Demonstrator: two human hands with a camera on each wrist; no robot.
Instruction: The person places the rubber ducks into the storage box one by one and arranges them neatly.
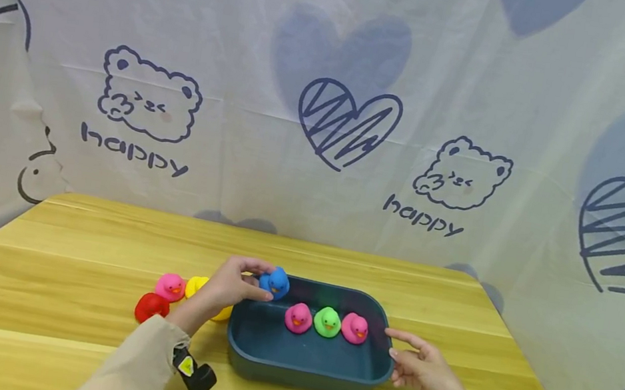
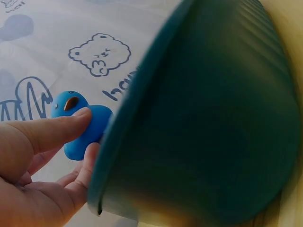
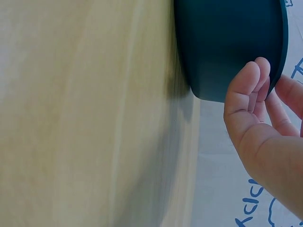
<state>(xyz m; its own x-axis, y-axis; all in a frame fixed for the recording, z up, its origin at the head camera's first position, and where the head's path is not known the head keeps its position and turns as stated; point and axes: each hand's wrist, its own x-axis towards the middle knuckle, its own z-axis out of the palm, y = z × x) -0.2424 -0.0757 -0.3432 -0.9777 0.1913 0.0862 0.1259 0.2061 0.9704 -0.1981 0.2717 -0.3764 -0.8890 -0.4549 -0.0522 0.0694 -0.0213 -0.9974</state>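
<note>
My left hand [image 1: 235, 284] pinches a blue rubber duck [image 1: 276, 282] between thumb and fingers. The duck is above the back left corner of a dark teal plastic bin [image 1: 300, 378], its beak turned to me. In the left wrist view, the blue duck [image 2: 94, 124] shows just past the bin's rim. Inside the bin stand a pink duck [image 1: 299, 318], a green duck [image 1: 328, 322] and another pink duck [image 1: 355, 329], in a row. At the right end of the bin, my right hand [image 1: 426, 368] has its fingertips at the rim, fingers loosely bent.
Left of the bin, a red duck [image 1: 151, 308], a pink duck [image 1: 171, 287] and a yellow duck [image 1: 196, 286] stand on the wooden table [image 1: 61, 292]. More yellow shows behind my left wrist. A printed white cloth [image 1: 237, 130] hangs behind the table.
</note>
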